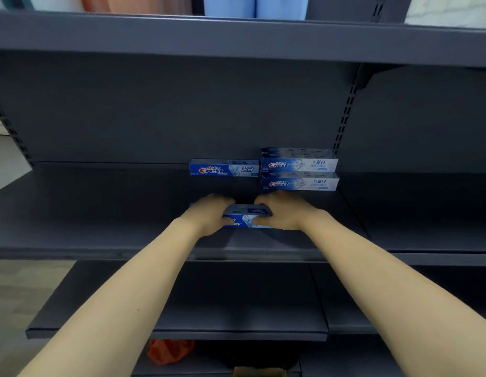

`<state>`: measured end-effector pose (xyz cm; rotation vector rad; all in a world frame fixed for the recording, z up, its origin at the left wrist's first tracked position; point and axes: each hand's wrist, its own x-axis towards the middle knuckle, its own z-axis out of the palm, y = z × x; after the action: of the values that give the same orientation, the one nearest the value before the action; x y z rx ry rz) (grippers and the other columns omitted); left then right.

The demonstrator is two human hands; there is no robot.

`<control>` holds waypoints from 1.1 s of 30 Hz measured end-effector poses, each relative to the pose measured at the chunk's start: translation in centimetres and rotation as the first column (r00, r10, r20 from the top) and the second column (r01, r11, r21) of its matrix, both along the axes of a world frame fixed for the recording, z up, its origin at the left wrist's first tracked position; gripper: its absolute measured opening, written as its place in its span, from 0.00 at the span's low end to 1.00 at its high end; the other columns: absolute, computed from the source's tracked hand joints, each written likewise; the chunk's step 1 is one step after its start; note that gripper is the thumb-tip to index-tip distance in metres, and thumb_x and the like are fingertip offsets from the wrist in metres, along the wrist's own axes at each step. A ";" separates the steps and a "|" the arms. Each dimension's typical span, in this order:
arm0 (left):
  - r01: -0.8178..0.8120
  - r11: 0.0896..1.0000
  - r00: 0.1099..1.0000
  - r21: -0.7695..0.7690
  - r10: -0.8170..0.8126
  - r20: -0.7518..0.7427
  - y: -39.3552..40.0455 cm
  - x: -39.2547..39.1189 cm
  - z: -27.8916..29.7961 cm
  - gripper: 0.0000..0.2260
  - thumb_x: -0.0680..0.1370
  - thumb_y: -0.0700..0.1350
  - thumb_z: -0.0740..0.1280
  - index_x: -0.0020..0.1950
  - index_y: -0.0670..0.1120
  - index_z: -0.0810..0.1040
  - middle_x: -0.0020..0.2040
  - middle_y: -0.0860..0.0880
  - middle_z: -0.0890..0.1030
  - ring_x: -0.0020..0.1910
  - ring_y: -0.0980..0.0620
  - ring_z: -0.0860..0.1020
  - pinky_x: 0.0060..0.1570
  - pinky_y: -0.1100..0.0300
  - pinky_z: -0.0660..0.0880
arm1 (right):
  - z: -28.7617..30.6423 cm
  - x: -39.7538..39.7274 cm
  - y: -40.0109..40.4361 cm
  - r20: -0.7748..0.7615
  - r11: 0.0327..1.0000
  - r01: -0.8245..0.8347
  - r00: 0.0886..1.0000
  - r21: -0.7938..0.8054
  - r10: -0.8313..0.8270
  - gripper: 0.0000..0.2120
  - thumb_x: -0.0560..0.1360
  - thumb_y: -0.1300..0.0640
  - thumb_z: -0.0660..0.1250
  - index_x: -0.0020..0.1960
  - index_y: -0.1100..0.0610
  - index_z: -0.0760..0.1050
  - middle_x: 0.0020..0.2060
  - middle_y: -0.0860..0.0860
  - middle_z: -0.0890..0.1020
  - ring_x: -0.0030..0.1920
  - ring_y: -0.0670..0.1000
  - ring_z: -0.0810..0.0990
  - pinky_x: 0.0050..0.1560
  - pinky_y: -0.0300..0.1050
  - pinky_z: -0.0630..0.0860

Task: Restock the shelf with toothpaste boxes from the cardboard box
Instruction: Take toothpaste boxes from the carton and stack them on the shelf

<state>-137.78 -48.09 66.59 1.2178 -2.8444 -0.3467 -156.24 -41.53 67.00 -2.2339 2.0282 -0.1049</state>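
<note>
Both hands clamp one toothpaste box (247, 217) — left hand (209, 213) on its left end, right hand (284, 213) on its right — low over the shelf (100, 213). Long axis runs left-right, parallel to the single blue box (224, 170) behind (two-high stack (300, 170) beside it). Probable placement lies straight ahead; the hands are equally near.

Dark grey metal shelving (100, 208) fills the view, its back panel (154, 110) dim under the board above (236, 36). Slotted uprights (345, 115) run up beyond the fingers to the right. Pale floor (16, 289) shows far left, below the fingers' level.
</note>
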 end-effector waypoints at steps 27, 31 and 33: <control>-0.235 0.896 0.969 -0.378 0.188 -0.158 -11.7 -1.1 0.5 0.16 0.80 0.43 0.62 0.68 0.45 0.70 0.63 0.44 0.75 0.61 0.44 0.74 0.54 0.52 0.74 | 1.1 2.3 -12.7 -0.105 0.930 0.202 0.964 -0.306 -0.244 0.18 0.78 0.56 0.63 0.67 0.58 0.69 0.61 0.56 0.75 0.63 0.56 0.72 0.55 0.51 0.75; -0.230 0.885 0.970 -0.404 0.174 -0.172 -13.5 -1.7 0.3 0.15 0.80 0.40 0.62 0.66 0.45 0.71 0.62 0.45 0.76 0.60 0.45 0.74 0.52 0.55 0.74 | 0.8 1.7 -14.2 -0.102 0.924 0.218 0.960 -0.313 -0.261 0.18 0.79 0.55 0.63 0.68 0.57 0.69 0.62 0.55 0.75 0.64 0.55 0.71 0.57 0.52 0.75; -0.224 0.887 0.969 -0.404 0.160 -0.186 -14.2 -2.0 0.2 0.14 0.80 0.40 0.62 0.66 0.44 0.72 0.62 0.46 0.75 0.61 0.46 0.74 0.52 0.56 0.73 | 0.8 1.5 -14.8 -0.105 0.921 0.222 0.958 -0.319 -0.267 0.18 0.79 0.55 0.62 0.68 0.57 0.69 0.63 0.54 0.75 0.64 0.55 0.72 0.56 0.51 0.74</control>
<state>-139.74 -62.32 66.80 1.2969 -2.4599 0.1764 -154.70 -56.32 67.81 -2.1945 2.5222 -0.3055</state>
